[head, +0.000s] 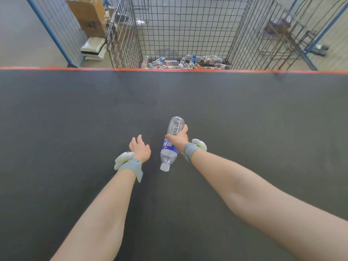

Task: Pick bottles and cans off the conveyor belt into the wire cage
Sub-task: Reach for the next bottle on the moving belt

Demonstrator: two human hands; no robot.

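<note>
A dark belt (75, 110) with an orange far edge runs before us. Our right hand's (178, 139) fingers (185, 129) wrap a clear bottle (170, 147) over the belt, cap toward us. Our left hand (140, 148) is loose and empty. Beyond, the cage (188, 34) holds a shallow layer of bottles (188, 63); we judge this one still needs dropping in.
</note>
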